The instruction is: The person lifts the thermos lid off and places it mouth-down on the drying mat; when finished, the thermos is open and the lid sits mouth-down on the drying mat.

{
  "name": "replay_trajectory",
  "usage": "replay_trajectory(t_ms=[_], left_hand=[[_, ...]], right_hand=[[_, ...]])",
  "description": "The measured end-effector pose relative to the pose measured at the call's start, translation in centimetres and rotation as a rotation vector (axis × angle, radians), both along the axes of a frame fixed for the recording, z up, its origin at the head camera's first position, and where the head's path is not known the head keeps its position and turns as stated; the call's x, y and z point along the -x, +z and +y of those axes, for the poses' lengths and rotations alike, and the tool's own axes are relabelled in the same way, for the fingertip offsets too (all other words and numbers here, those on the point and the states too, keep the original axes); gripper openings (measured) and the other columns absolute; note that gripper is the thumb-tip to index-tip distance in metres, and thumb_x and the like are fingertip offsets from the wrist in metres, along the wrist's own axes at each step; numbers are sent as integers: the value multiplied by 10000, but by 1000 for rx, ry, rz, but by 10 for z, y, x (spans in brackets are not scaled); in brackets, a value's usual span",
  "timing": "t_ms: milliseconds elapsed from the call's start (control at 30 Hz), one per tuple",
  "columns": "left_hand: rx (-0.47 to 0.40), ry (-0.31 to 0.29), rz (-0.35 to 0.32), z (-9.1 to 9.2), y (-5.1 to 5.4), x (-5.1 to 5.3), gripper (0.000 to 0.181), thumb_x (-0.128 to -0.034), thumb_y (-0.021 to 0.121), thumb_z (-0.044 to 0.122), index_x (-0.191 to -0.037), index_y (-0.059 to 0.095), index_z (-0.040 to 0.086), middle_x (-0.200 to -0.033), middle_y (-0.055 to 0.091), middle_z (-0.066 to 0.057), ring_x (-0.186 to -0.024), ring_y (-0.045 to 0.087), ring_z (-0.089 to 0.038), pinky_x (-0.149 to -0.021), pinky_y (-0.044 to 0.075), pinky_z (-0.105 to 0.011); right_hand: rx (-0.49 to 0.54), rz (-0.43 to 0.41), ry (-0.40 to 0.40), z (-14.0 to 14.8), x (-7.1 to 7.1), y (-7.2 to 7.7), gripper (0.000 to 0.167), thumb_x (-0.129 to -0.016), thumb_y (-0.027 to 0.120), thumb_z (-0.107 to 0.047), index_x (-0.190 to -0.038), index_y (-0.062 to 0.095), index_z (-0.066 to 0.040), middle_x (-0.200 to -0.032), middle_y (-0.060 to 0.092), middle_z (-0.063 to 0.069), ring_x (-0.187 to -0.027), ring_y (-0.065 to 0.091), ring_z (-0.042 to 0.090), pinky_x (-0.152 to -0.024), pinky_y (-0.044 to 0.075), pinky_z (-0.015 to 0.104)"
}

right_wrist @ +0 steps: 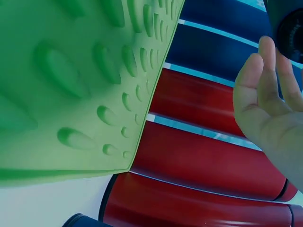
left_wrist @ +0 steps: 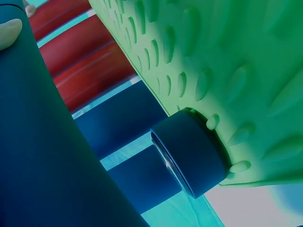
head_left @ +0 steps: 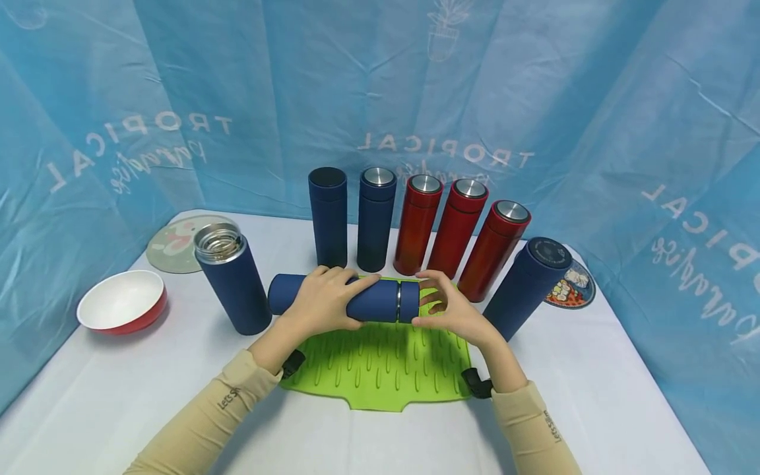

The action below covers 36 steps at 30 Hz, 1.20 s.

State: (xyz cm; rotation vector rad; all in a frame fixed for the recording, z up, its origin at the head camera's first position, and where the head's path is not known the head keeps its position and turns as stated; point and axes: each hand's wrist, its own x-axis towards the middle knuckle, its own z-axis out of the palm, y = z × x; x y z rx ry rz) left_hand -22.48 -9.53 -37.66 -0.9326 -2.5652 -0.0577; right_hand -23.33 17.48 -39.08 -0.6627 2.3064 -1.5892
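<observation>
Tan sleeve (head_left: 198,412); blue bottle (head_left: 379,301) in left hand (head_left: 323,300), beside right hand (head_left: 452,309).

Held bottle (head_left: 377,303) is plain navy with a silver ring — four other bottles (head_left: 330,221) share that navy, three red bottles (head_left: 458,227) have silver tops. Mat (head_left: 380,369) is lime green, raised teardrop pattern; tablecloth (head_left: 356,445) white; bowl (head_left: 121,300) white inside, red outside. Curtain (head_left: 380,79) is blue with pale lettering — sleeves (head_left: 196,422) tan with dark lettering.
</observation>
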Motion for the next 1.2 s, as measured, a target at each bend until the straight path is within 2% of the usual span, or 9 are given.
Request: replay_trajectory(t_ms=[200,300,367,433,567,767,867,1067,1200], left_hand=[[-2,-2,2,1,0,0,854,-576,808,526,-1329,507,258,-1033,621,-67,-905,600,-251,-785,452,-405],[-2,-7,3,1,0,0,851,-580,807,522,-1330,506,257,-1032,619,-70,-900,602,-252,-790,452,-408],[-2,-12,4,2,1,0,846,-585,806,516,-1332,505,257,-1034,617,-71,-902,601,-254,-794,450,-412],[-1,-15,2,2,1,0,842,-590,805,509,-1333,504,256,-1041,615,-72,-908,598,-255,-801,446,-416],[1,-16,5,2,0,0,839,-584,810,506,-1325,510,253,-1035,614,-74,-909,595,-256,-797,444,-419],[10,-16,5,3,-1,0,847,-579,811,516,-1325,508,250,-1043,616,-80,-924,596,-260,-808,442,-426],[19,-14,4,3,-1,-1,847,-582,805,524,-1326,508,250,-1054,616,-81,-933,596,-261,-815,440,-427],[13,-10,6,2,-1,-1,849,-574,810,525,-1323,515,255,-1062,619,-83,-939,597,-270,-822,440,-426],[12,-7,2,1,-1,-2,846,-574,814,519,-1321,518,254,-1070,620,-87,-945,598,-272,-820,441,-422]], right_hand=[[-5,28,-4,0,0,-3,803,-759,738,-135,-1412,276,-207,-1379,327,109,-1170,434,324,-900,412,467],[-31,-6,-25,-1,0,-2,695,-859,631,-174,-1434,245,-225,-1428,248,112,-1237,361,353,-920,402,524],[-57,-42,-67,-2,0,0,547,-943,500,-264,-1430,258,-206,-1398,302,135,-1209,395,363,-907,404,541],[-86,-89,-121,-4,0,2,480,-980,363,-402,-1394,315,-163,-1282,452,160,-1118,490,360,-871,425,513],[-132,-174,-178,-7,4,4,653,-945,273,-577,-1288,438,-47,-903,654,135,-863,624,307,-778,441,454],[-108,-199,-141,-8,6,2,564,-962,385,-458,-1274,466,5,-708,640,51,-699,626,180,-682,449,341],[-76,-223,-121,-7,6,2,507,-953,431,-423,-1229,460,2,-765,634,57,-721,631,209,-694,468,344],[-35,-232,-71,-2,4,0,534,-908,538,-358,-1317,359,-66,-1100,536,175,-908,600,351,-834,465,465],[1,-198,-37,0,2,-2,577,-858,625,-276,-1334,345,-108,-1219,419,191,-992,553,318,-890,438,523]])
